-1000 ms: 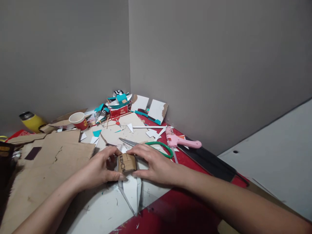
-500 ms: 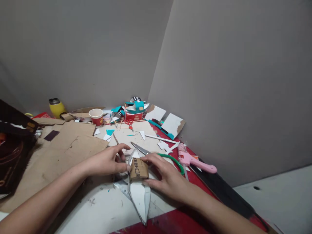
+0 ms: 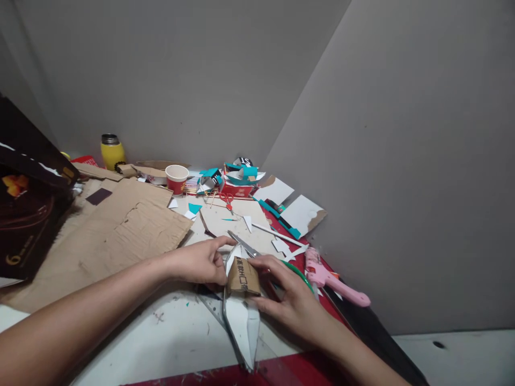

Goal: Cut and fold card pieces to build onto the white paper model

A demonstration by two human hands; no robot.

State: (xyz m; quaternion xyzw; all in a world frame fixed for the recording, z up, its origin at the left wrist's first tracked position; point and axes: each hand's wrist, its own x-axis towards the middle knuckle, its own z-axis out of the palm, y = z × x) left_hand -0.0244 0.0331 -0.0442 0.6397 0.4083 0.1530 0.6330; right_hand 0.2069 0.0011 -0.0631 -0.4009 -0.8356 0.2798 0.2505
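The left hand [image 3: 203, 261] has released the curved cardboard piece [image 3: 243, 275], its forefinger now near the far tip of the white model boat [image 3: 237, 316]; its grip I cannot tell. So only the right hand [image 3: 289, 294], its grip holding the cardboard, steadies it atop the boat, on the surface [image 3: 161, 338].

1 camera, worn on the person's head, looks forward and down over the worktop [image 3: 169, 338]. The left hand [image 3: 205, 262] and right hand [image 3: 285, 289] lie near it, below mid-view, with the forearms coming in from the left and bottom edges. Farther off — filling much of the upper half — it faces 2 grey walls [image 3: 161, 80], whose corner line slants up to the right. The left edge cuts off a dark box [image 3: 28, 214].
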